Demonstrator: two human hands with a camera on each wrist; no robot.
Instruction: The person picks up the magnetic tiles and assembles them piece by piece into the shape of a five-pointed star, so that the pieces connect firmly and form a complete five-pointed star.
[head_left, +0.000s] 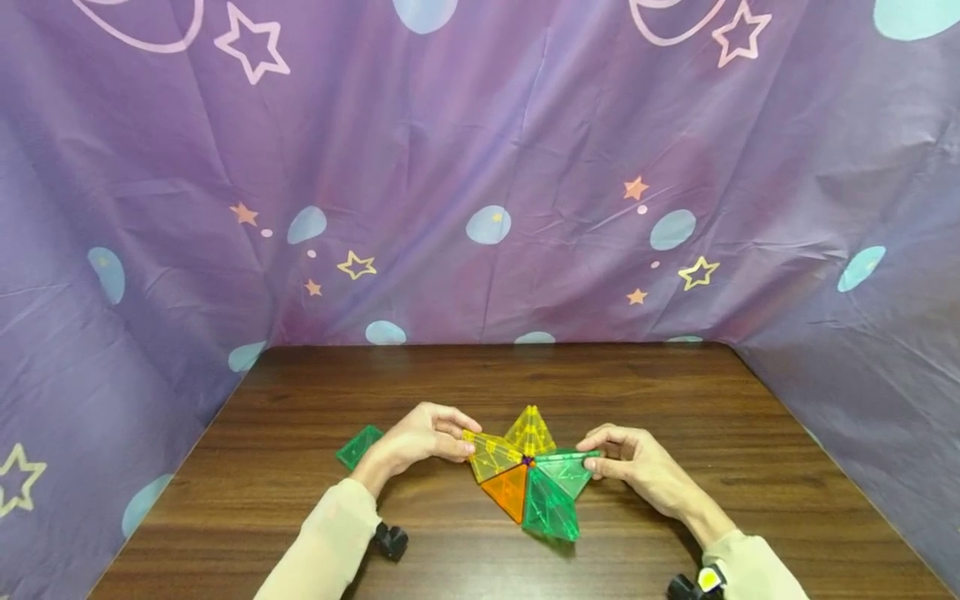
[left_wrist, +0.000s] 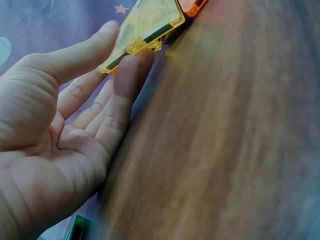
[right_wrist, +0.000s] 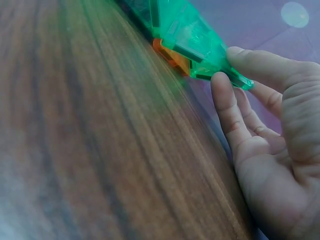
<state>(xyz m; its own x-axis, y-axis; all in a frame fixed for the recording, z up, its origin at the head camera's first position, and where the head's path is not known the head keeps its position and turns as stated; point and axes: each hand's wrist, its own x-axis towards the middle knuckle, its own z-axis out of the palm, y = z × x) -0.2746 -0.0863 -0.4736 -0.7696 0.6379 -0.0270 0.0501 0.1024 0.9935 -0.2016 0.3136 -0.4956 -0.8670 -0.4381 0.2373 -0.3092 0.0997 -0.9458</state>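
Translucent triangular magnetic tiles meet at a central point in a star-like shape on the table. My left hand [head_left: 423, 437] pinches the outer corner of the left yellow tile [head_left: 491, 458] between thumb and fingers, as the left wrist view shows too. On the opposite side my right hand [head_left: 645, 468] pinches the outer end of a green tile [head_left: 567, 475]. Another yellow piece [head_left: 531, 430] points toward the back. At the front lie an orange triangle [head_left: 507, 492] and a second green piece [head_left: 550, 507]. Some tiles look tilted up from the table.
A separate green tile [head_left: 359, 446] lies left of the shape, partly behind my left wrist. The brown wooden table [head_left: 645, 383] reaches back to a purple patterned cloth [head_left: 420, 167], which also hangs along both sides.
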